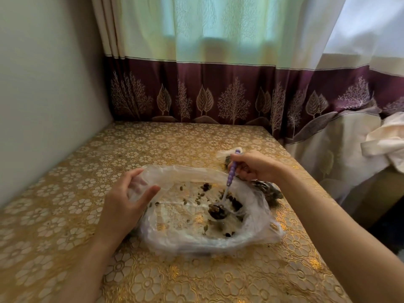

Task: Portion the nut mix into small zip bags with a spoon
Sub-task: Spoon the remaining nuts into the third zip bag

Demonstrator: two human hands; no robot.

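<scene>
A large clear plastic bag (pixel 251 228) lies open on the table with scattered nuts and raisins (pixel 202 194) inside. My left hand (pixel 126 200) pinches the bag's left rim between thumb and fingers and holds it up. My right hand (pixel 253 166) grips the purple beaded handle of a spoon (pixel 231 171). The spoon's clear bowl sits low in the bag, loaded with dark nut mix (pixel 216 209). A small filled zip bag (pixel 270 191) lies just right of the big bag. Another small bag (pixel 226 155) peeks out behind my right hand.
The table wears a gold floral cloth (pixel 153 145), with a wall on the left and a purple-bordered curtain (pixel 218 95) behind. A covered piece of furniture with crumpled cloth (pixel 384 141) stands past the table's right edge.
</scene>
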